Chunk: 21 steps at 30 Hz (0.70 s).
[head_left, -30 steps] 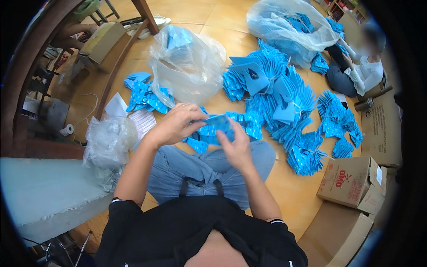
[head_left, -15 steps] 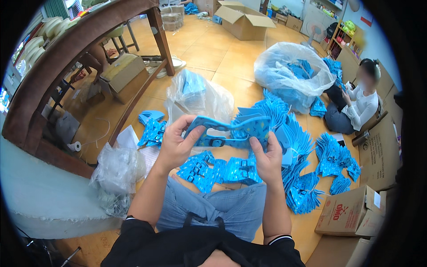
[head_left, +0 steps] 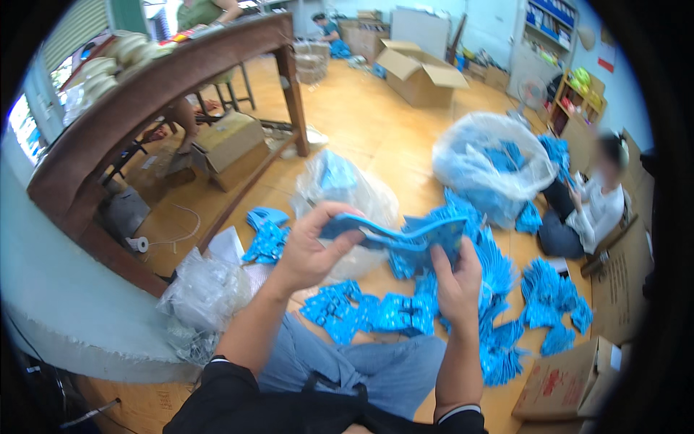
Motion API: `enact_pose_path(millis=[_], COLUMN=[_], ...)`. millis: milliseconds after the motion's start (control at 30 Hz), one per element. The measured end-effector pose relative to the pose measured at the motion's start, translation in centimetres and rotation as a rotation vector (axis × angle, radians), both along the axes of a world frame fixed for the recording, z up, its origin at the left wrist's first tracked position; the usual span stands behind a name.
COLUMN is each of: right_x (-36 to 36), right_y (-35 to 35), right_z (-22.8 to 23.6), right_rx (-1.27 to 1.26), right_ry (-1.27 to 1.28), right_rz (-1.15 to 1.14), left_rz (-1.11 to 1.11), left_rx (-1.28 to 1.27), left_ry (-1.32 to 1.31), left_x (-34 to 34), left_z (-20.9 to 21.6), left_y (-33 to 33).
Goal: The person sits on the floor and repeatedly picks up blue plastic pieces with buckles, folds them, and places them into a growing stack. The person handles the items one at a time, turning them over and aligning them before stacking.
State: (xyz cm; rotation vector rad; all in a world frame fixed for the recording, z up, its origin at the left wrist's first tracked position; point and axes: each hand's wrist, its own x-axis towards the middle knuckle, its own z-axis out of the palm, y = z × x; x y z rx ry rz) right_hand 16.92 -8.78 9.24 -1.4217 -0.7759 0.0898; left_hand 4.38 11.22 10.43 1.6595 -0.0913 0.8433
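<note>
Between my two hands a blue patterned band [head_left: 438, 233] is stretched sideways above my lap, seen nearly edge-on. My left hand [head_left: 314, 249] pinches its left end between thumb and fingers. At the other end my right hand [head_left: 457, 282] grips it, the thumb on the near face. Below, blue pieces with dark buckles [head_left: 406, 314] lie on the floor before my crossed legs. Fanned stacks of similar blue pieces [head_left: 497, 269] spread beyond and beside my right hand. A clear plastic bag [head_left: 372, 202] with blue material inside stands just behind my left hand.
A large plastic bag [head_left: 463, 177] holds more blue pieces. At right a seated person [head_left: 603, 210] has hands raised near dark material; cardboard boxes [head_left: 557, 383] stand nearer. Left are a wooden table frame [head_left: 166, 87] and crumpled clear plastic [head_left: 206, 286]. An open carton [head_left: 426, 83] stands far back.
The band has been tipped toward edge-on, and its dark buckle no longer shows. Both hands keep their hold. The view has tilted up, showing more of the far room.
</note>
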Motion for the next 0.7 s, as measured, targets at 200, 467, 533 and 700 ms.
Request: enact_pose_path(millis=[200, 467, 533, 700], right_x=[-1.2, -0.9, -0.8, -0.4], right_y=[0.2, 0.6, 0.6, 0.6], right_z=[0.6, -0.7, -0.9, -1.3], right_rx=[0.189, 0.106, 0.095, 0.069], right_ry=[0.232, 0.107, 0.070, -0.055], right_rz=[0.202, 0.042, -0.020, -0.108], left_rz=[0.041, 0.135, 0.107, 0.123], left_rx=[-0.167, -0.130, -0.109, -0.036], left_ry=[-0.041, -0.017, -0.055, -0.070], left_x=[1.2, 1.8, 1.9, 1.9], left_z=[0.9, -1.0, -1.3, -1.5], left_y=[-0.8, -0.7, -0.7, -0.6])
